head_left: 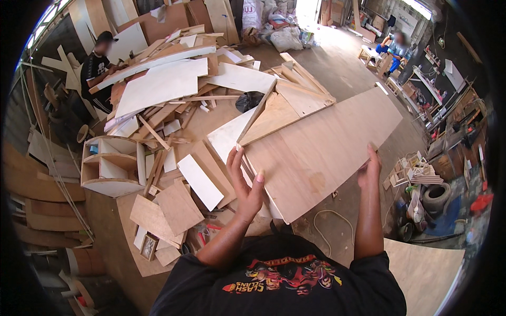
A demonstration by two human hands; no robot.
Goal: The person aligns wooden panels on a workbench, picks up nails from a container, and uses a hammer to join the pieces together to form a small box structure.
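Observation:
A long, light-brown plywood panel (327,152) stretches out in front of me, tilted away toward the upper right. My left hand (246,184) grips its left end, with the thumb over the edge and the fingers stretched along it. On the near right edge, my right hand (370,167) holds the same panel, some of its fingers hidden beneath. Against the panel's far side lies a wooden frame piece (287,108) with a triangular plywood section. A white board (232,131) shows just beyond my left fingers.
A heap of offcuts and white boards (163,84) spreads across the far left. A curved shelf unit (113,166) stands left, near loose plywood pieces (179,208) and red-handled pliers (202,238). One person (97,71) is at far left, another (392,50) sits far right. A tyre (436,195) lies right.

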